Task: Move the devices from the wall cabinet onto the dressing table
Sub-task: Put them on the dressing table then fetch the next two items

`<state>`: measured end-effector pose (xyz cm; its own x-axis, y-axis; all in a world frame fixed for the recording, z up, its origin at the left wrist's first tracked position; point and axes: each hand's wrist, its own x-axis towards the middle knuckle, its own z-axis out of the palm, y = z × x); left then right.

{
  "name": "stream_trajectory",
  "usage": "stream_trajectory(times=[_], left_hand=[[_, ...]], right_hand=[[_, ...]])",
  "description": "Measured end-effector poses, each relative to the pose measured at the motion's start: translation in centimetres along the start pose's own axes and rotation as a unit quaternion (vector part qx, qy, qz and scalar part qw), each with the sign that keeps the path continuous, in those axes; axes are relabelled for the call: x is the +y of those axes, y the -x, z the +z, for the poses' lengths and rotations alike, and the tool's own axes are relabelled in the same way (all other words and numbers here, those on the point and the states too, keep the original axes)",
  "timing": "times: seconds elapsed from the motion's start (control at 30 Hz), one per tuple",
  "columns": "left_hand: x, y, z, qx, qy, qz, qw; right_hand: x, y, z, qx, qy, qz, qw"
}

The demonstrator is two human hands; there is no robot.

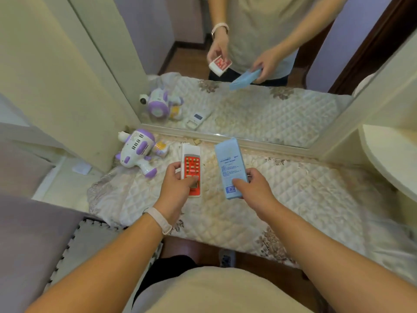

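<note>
Left hand grips the near end of a white remote with a red keypad, thumb on the buttons. Right hand grips the near end of a light blue flat device, printed side up. Both sit low over the quilted dressing table; contact unclear. A white-and-purple toy lies left, by the mirror.
</note>
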<state>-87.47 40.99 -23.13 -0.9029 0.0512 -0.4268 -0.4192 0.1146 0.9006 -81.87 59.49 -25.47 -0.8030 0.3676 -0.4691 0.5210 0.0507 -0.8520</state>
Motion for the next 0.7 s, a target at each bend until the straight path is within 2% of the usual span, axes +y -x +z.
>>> stream_trajectory(times=[0.23,0.7], left_hand=[[-1.0,-5.3,2.4,0.021,-0.008,-0.067,0.997],[-4.7,-14.9,5.9,0.000,-0.052,-0.153,0.987]], right_hand=[[1.9,-5.1,0.1,-0.016,0.004,0.047,0.999],[3.6,-13.0,2.1,-0.017,0.069,0.113,0.991]])
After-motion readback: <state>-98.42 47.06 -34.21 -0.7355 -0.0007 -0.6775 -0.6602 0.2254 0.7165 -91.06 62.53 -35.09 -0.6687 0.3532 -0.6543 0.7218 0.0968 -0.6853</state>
